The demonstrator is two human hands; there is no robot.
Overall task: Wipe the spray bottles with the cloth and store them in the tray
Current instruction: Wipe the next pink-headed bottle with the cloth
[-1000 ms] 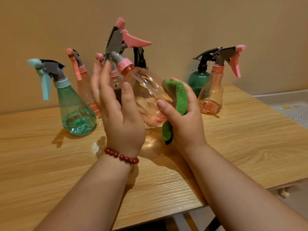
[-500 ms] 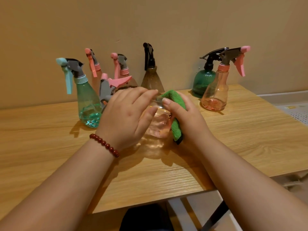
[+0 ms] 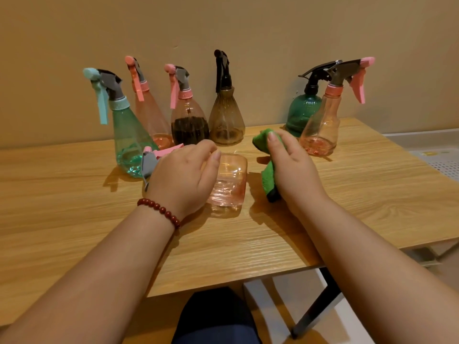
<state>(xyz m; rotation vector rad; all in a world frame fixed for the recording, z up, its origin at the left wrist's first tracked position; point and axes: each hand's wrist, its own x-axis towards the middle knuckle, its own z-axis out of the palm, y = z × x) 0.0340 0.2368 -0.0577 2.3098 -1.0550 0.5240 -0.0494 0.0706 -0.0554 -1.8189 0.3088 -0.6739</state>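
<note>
Cloth (image 3: 269,176) now off pink btl (image 3: 231,180)

A plain tan wall (image 3: 248,26) rises behind a table (image 3: 74,232) with a light wood-grain top, whose back edge sits close against it. A small dark mark (image 3: 175,47) shows in the paint left of centre. Warm, yellowish light fills the scene and throws soft shadows on the tabletop. Beneath the table's front edge a black metal leg (image 3: 315,309) slants down and inward, crossing a pale panel (image 3: 263,301) lower down. At far right a pale grey ledge (image 3: 422,134) runs along the foot of the wall, beyond the table's end.
</note>
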